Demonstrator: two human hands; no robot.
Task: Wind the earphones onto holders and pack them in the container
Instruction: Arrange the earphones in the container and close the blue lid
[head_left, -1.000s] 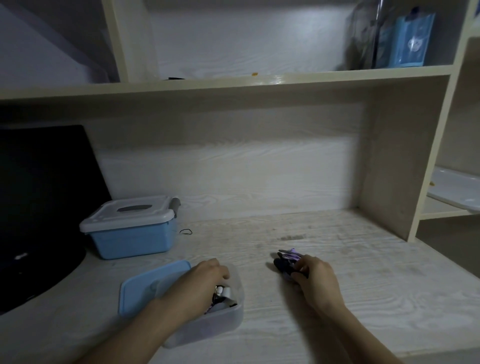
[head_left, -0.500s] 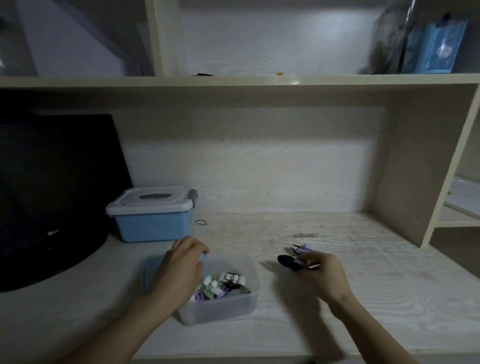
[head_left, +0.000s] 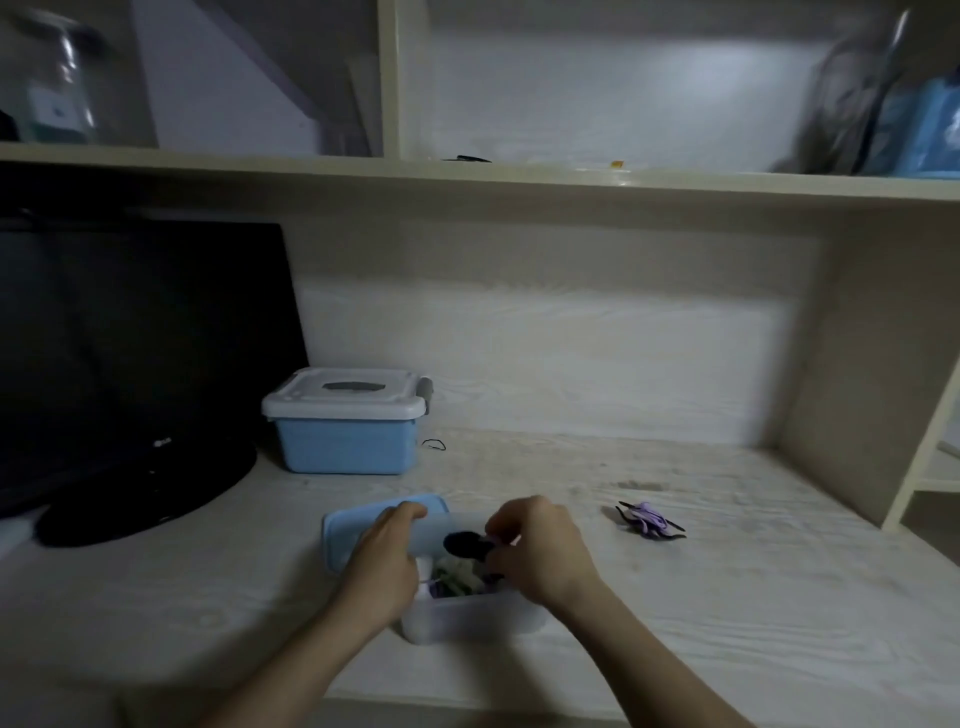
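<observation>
A clear plastic container (head_left: 467, 618) stands on the desk in front of me, with several wound earphones (head_left: 457, 579) inside. My left hand (head_left: 387, 558) rests on its left rim. My right hand (head_left: 540, 556) is over the container's open top and pinches a black wound earphone (head_left: 465, 544). A purple earphone bundle with a black clip (head_left: 649, 519) lies on the desk to the right, apart from both hands. The container's blue lid (head_left: 343, 530) lies flat just behind and to the left.
A blue box with a white lid (head_left: 345, 421) stands at the back left, next to a black monitor (head_left: 130, 353). A small black loop of wire (head_left: 434, 445) lies beside the box. An upright shelf panel (head_left: 852, 389) bounds the desk on the right.
My right hand has carried the black earphone left from the desk to above the container, leaving the purple bundle behind. The camera view has swung to the left.
</observation>
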